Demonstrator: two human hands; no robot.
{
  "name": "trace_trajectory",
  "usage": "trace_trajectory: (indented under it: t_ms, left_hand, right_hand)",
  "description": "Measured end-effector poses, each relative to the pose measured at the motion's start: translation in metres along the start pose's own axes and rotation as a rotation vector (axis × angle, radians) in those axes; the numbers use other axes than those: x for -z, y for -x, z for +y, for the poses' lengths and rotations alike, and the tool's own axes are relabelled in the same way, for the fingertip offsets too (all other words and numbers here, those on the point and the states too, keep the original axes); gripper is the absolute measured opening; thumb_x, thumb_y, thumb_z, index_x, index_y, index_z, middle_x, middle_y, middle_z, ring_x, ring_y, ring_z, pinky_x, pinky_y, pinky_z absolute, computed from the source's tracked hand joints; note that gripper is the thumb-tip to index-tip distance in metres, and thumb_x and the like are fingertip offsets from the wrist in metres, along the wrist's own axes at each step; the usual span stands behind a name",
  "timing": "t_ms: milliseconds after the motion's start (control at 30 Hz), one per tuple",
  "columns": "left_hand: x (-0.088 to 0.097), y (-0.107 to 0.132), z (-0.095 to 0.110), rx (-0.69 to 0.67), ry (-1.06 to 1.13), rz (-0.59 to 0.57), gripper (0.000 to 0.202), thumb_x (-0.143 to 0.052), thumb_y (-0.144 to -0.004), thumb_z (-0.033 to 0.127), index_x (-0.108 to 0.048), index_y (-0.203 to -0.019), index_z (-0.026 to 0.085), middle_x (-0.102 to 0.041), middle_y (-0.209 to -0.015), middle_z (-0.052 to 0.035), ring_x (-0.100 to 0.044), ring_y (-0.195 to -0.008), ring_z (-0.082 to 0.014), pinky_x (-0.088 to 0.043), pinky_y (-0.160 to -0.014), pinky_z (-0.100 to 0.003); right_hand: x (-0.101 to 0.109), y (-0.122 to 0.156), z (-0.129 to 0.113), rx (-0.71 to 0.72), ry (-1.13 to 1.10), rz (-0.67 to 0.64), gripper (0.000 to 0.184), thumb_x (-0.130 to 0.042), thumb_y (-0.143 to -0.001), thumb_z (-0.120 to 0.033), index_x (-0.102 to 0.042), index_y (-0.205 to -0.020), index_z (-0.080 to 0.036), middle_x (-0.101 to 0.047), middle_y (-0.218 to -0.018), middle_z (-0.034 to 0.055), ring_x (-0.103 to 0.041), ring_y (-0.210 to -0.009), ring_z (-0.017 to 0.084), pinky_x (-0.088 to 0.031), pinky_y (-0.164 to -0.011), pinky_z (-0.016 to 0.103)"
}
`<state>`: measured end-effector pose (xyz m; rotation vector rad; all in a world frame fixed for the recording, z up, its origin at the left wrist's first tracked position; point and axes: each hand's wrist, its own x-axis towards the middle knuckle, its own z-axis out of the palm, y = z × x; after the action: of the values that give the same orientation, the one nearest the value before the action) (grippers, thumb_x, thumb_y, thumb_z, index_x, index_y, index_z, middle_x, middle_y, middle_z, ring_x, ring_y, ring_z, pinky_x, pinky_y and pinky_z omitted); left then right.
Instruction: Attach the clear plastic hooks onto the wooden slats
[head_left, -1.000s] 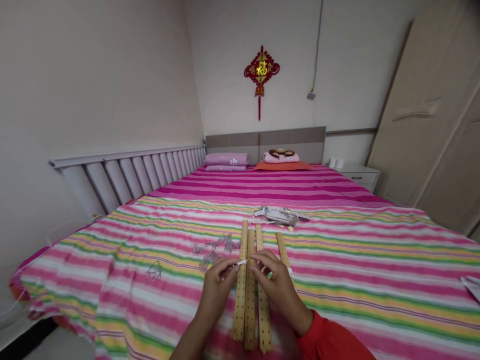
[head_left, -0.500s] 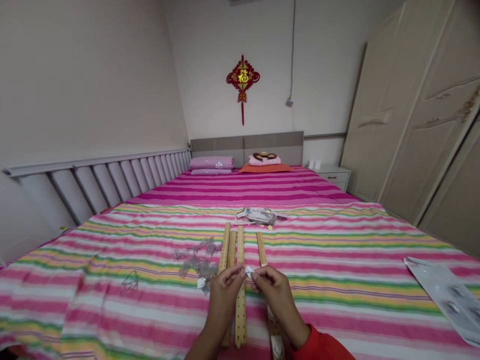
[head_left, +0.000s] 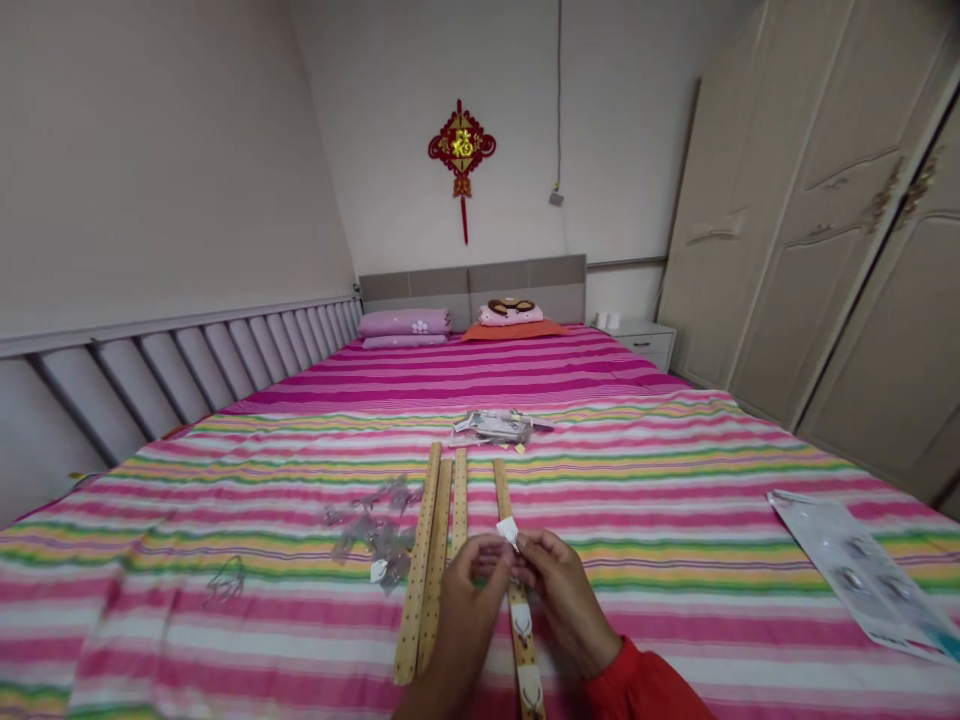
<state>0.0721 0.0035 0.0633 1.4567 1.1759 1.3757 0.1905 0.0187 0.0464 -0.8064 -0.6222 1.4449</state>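
My right hand [head_left: 561, 590] pinches a small white hook [head_left: 507, 530] with a flat square plate, held above a wooden strip [head_left: 502, 485]. Close against its fingertips, the fingers of my left hand [head_left: 472, 590] are curled together; whatever lies between them is hidden. Lower down that same strip, a white hook piece [head_left: 522, 621] and a second white hook piece [head_left: 531, 690] with metal hooks lie on the wood. Left of it, three more strips lie side by side, among them a long perforated strip [head_left: 416, 580]; my left hand partly covers them.
Clear plastic scraps [head_left: 379, 530] are heaped left of the strips, with a white piece [head_left: 379, 571] among them. A tangled clear bit [head_left: 226, 578] lies farther left. Beyond the strips is a plastic package [head_left: 495, 428]. A blister pack [head_left: 855, 570] lies right on the striped bedsheet [head_left: 660, 560].
Both hands, with the white hook, have shifted from over the middle strip to over the right-hand strip. The hook's plate now stands up above the fingertips. The view has turned slightly right.
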Motion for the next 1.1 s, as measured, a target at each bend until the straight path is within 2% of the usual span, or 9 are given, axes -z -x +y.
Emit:
trace_trajectory:
  t_ms: [100, 200, 367, 567, 767, 867, 967, 1100]
  left_hand:
    - [-0.002, -0.013, -0.006, 0.205, 0.19, 0.065, 0.032, -0.069, -0.067, 0.04, -0.066, -0.085, 0.014, -0.07, -0.081, -0.0077, -0.065, -0.077, -0.0188, -0.05, -0.071, -0.028]
    - [-0.004, -0.022, -0.007, 0.284, 0.259, 0.01, 0.037, -0.076, -0.058, 0.041, -0.066, -0.079, 0.012, -0.07, -0.074, -0.0075, -0.064, -0.067, -0.0175, -0.05, -0.065, -0.028]
    - [-0.008, -0.024, -0.005, 0.276, 0.279, 0.017, 0.032, -0.078, -0.055, 0.04, -0.066, -0.07, 0.013, -0.068, -0.068, -0.0053, -0.063, -0.066, -0.016, -0.048, -0.064, -0.025]
    - [-0.01, -0.024, -0.019, 0.342, 0.299, 0.019, 0.037, -0.077, -0.057, 0.041, -0.067, -0.079, 0.013, -0.068, -0.069, -0.0046, -0.061, -0.063, -0.0136, -0.045, -0.06, -0.023]
    - [-0.014, -0.033, -0.025, 0.348, 0.303, 0.01, 0.033, -0.079, -0.052, 0.038, -0.066, -0.069, 0.014, -0.066, -0.062, -0.0022, -0.06, -0.058, -0.0127, -0.044, -0.057, -0.023]
    - [-0.014, -0.044, -0.024, 0.395, 0.319, -0.007, 0.033, -0.079, -0.048, 0.038, -0.063, -0.064, 0.014, -0.063, -0.055, 0.0002, -0.056, -0.052, -0.0109, -0.041, -0.053, -0.022]
    - [-0.013, -0.056, -0.025, 0.416, 0.29, -0.01, 0.03, -0.078, -0.049, 0.036, -0.063, -0.063, 0.014, -0.06, -0.053, 0.0018, -0.053, -0.051, -0.0083, -0.038, -0.052, -0.019]
    - [-0.015, -0.076, -0.029, 0.466, 0.242, -0.012, 0.026, -0.077, -0.048, 0.031, -0.063, -0.062, 0.014, -0.059, -0.052, 0.0029, -0.052, -0.051, -0.0069, -0.039, -0.053, -0.018]
  right_hand:
    - [0.006, -0.001, -0.003, -0.01, 0.044, -0.011, 0.027, -0.082, -0.055, -0.034, -0.069, -0.069, -0.015, -0.068, -0.063, 0.0027, -0.063, -0.058, 0.014, -0.049, -0.057, 0.023]
    - [0.008, -0.001, -0.004, -0.001, 0.061, -0.024, 0.028, -0.083, -0.055, -0.035, -0.07, -0.07, -0.015, -0.069, -0.065, 0.003, -0.063, -0.057, 0.014, -0.049, -0.056, 0.023]
    - [0.01, -0.002, -0.004, -0.03, 0.041, -0.057, 0.031, -0.081, -0.057, -0.039, -0.073, -0.075, -0.015, -0.072, -0.069, 0.0047, -0.064, -0.059, 0.013, -0.05, -0.058, 0.024]
    - [0.018, -0.01, 0.002, -0.011, 0.106, -0.02, 0.039, -0.087, -0.046, -0.035, -0.074, -0.076, -0.016, -0.072, -0.063, 0.0036, -0.065, -0.058, 0.015, -0.051, -0.059, 0.025]
    - [0.02, -0.015, 0.004, -0.043, 0.103, -0.012, 0.047, -0.086, -0.045, -0.035, -0.068, -0.084, -0.016, -0.071, -0.061, 0.0029, -0.066, -0.055, 0.017, -0.052, -0.055, 0.027]
    - [0.02, -0.021, 0.0, -0.059, 0.153, -0.021, 0.044, -0.083, -0.052, -0.039, -0.068, -0.087, -0.016, -0.072, -0.065, 0.0032, -0.066, -0.055, 0.016, -0.052, -0.056, 0.026]
    - [0.022, -0.035, -0.006, -0.029, 0.231, -0.026, 0.036, -0.078, -0.058, -0.044, -0.07, -0.079, -0.015, -0.071, -0.065, 0.0027, -0.063, -0.052, 0.014, -0.05, -0.051, 0.025]
    - [0.023, -0.06, -0.01, 0.053, 0.291, -0.002, 0.031, -0.08, -0.053, -0.041, -0.068, -0.063, -0.015, -0.066, -0.052, 0.0003, -0.058, -0.046, 0.011, -0.046, -0.047, 0.022]
